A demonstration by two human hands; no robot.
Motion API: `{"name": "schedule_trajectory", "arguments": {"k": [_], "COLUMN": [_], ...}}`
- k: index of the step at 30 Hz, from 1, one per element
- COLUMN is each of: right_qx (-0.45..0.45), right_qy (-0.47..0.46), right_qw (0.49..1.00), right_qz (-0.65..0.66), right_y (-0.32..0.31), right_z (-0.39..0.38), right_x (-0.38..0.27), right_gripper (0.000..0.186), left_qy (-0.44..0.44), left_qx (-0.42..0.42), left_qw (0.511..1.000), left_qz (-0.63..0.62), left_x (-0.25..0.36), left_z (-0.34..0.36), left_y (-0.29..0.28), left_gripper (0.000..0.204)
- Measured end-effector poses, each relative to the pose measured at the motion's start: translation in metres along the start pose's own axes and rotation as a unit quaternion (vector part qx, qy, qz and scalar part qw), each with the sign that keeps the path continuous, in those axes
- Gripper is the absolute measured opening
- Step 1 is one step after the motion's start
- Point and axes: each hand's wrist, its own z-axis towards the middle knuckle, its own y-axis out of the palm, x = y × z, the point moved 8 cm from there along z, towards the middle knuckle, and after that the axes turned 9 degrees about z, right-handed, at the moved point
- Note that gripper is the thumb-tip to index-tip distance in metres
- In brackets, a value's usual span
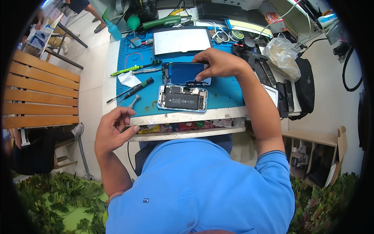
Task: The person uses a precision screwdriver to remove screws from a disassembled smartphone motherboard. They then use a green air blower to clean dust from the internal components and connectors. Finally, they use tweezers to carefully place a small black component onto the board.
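A smartphone with its inside bared [182,98] lies on the blue work mat [226,95], its dark battery and metal parts showing. Just beyond it, the phone's detached screen panel [181,73] shows its dark blue inner face. My right hand [210,66] pinches that panel near its right end, thumb on the inner face and fingers at the far edge. My left hand [117,128] is over the table's front edge with thumb and curled fingers apart, nothing visible between them. Near its fingertips is a small metallic tool [134,101]. A black-handled screwdriver [139,86] lies beyond.
A green-handled tool [124,70], a white cloth [129,79] and a white-faced pad [181,41] lie on the mat. Below the tabletop, an open drawer [187,134] holds assorted packets. On the right are a plastic bag [282,56] and a black case [305,87].
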Motion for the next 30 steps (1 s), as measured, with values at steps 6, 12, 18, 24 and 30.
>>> {"name": "schedule_trajectory", "arguments": {"k": [6, 12, 18, 24, 30], "right_qx": [0.044, 0.073, 0.112, 0.152, 0.193], "right_qy": [0.018, -0.048, -0.039, -0.07, -0.099], "right_qw": [0.997, 0.981, 0.98, 0.977, 0.975], "right_qz": [0.054, 0.175, 0.163, 0.13, 0.046], "right_y": [0.001, 0.017, 0.031, 0.036, 0.036], "right_z": [-0.009, -0.018, -0.033, -0.036, -0.042], "right_x": [0.003, 0.012, 0.009, 0.009, -0.004], "right_gripper": [0.038, 0.04, 0.032, 0.032, 0.026], "left_qy": [0.007, 0.019, 0.08, 0.149, 0.15], "left_qx": [-0.014, -0.033, -0.072, -0.026, -0.019], "left_qw": [1.0, 0.999, 0.992, 0.963, 0.924], "left_qz": [-0.006, -0.003, 0.064, 0.224, 0.352], "left_x": [-0.001, 0.004, 0.042, 0.074, 0.083], "left_z": [0.002, 0.006, 0.021, 0.036, 0.051], "left_y": [0.007, 0.016, 0.052, 0.08, 0.1], "left_gripper": [0.044, 0.042, 0.04, 0.058, 0.071]}}
